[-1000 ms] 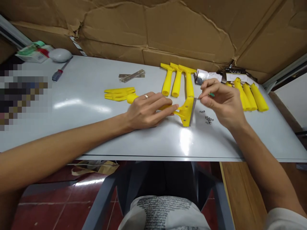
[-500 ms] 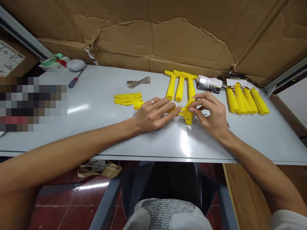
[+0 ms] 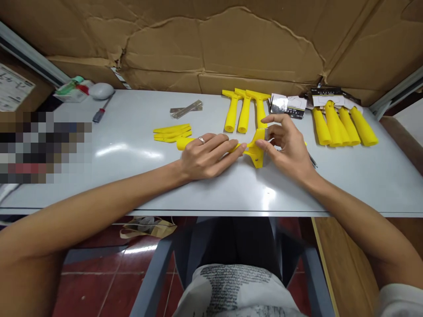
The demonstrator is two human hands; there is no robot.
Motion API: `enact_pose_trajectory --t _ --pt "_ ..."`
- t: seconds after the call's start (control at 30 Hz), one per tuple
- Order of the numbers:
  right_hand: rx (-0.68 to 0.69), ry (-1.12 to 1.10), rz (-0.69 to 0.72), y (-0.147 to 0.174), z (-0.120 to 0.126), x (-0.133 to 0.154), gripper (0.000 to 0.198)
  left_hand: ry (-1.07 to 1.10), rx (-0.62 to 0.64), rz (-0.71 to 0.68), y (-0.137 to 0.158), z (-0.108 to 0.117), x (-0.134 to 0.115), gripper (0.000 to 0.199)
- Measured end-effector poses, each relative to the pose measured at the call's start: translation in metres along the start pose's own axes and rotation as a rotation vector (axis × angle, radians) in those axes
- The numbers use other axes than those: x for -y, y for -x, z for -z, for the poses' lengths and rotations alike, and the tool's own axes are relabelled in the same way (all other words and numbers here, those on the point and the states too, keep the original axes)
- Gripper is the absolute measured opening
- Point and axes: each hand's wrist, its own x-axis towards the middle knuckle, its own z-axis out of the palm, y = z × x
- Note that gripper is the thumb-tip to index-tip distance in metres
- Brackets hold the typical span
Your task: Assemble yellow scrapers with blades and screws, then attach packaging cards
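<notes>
A yellow plastic scraper lies sideways on the table, its handle to the left and its wide head to the right. My left hand, with a ring on one finger, is closed over the handle and covers most of it. At the head's right edge shows a thin, shiny blade. My right hand has its thumb on the head by this edge. Its index finger is raised and the other fingers are curled behind the blade. Partly hidden by that hand, a thin dark metal tool lies on the table.
Several yellow scraper handles stand in a row behind my hands, beside black-and-white packaging cards. More carded scrapers lie right. Flat yellow pieces, metal strips and a screwdriver lie left. Cardboard walls the back.
The fingers of my right hand have spread from their pinch at the head's upper corner, and the thumb now rests on its face. The shiny blade edge has come into sight. My left hand keeps its hold.
</notes>
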Motion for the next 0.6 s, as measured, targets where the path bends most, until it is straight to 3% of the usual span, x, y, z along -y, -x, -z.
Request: enact_pose_trajectory --t 0.2,0.4,0.5,0.6 --pt "0.085 -0.017 -0.049 -0.005 0.008 0.002 0.042 -0.032 0.021 0.025 0.002 0.000 -0.001 0.023" --pt "-0.003 0.034 -0.033 -0.003 0.007 0.004 0.056 -0.088 0.066 0.032 0.006 -0.003 -0.002 0.017" --pt "0.032 0.035 -0.014 0.000 0.007 0.009 0.057 -0.096 0.066 0.045 0.010 -0.005 -0.003 0.022" --pt "-0.020 0.078 0.015 0.002 0.007 0.012 0.054 -0.060 0.060 0.048 0.013 -0.006 -0.004 0.023"
